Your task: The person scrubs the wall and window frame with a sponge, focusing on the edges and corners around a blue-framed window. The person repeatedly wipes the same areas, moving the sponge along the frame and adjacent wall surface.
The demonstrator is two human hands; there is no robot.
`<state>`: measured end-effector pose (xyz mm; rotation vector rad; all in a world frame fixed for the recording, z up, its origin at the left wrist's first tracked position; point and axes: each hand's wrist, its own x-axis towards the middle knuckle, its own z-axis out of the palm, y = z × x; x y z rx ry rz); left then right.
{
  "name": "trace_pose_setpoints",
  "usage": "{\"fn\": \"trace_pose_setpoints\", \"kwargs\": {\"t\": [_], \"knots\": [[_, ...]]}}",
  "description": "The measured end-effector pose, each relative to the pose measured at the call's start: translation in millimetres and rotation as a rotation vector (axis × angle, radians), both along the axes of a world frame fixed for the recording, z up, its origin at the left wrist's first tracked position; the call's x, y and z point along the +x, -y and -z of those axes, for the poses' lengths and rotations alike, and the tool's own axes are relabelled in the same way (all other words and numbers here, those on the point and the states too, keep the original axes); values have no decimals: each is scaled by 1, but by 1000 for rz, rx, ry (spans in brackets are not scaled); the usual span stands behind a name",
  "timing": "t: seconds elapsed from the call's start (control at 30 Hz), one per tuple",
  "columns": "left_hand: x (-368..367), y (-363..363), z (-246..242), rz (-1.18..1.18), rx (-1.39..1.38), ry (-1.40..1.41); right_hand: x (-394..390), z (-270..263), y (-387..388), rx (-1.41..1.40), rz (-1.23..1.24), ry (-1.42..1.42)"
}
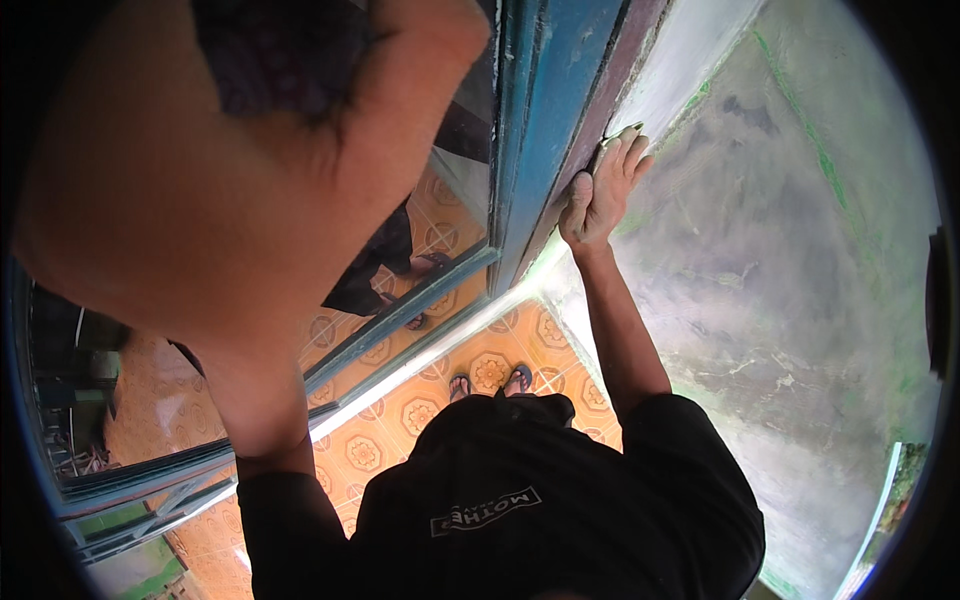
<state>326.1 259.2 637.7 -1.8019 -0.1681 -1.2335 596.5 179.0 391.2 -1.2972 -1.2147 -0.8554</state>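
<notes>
My right hand [607, 184], pale with dust, presses flat against the strip of wall between the brownish edge of a blue frame [551, 97] and a grey, patchy plastered wall [750, 247]. A thin flat piece [599, 156] pokes out beside its thumb and past its fingertips; its material is too hidden to tell. Very close to the camera, my left hand [202, 195] fills the upper left. Its thumb bends at the top, and its fingertips run out of the picture. Dark patterned fabric [281, 56] shows between thumb and fingers; I cannot tell whether it is gripped.
Glass panes [457, 202] in the blue frame reflect the floor and my legs. Below, my feet in sandals [517, 379] stand on orange patterned tiles [420, 414]. A dark object [937, 304] sits at the far right edge. Lower left, a lower rail [150, 472] crosses the view.
</notes>
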Motion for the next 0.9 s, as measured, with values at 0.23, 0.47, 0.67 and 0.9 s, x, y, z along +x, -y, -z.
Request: {"fn": "trace_pose_setpoints", "kwargs": {"t": [0.23,0.47,0.67,0.9], "knots": [[3,2,3,-4,-22,7,30,-95,-12,126,-22,130],[4,2,1,-1,-14,9,-12,-53,4,81,-67,69],[10,-4,-12,19,4,15,26,-73,-11,109,-55,96],[6,-8,-34,35,70,-7,-20,-12,12,-69,-46,-80]]}}
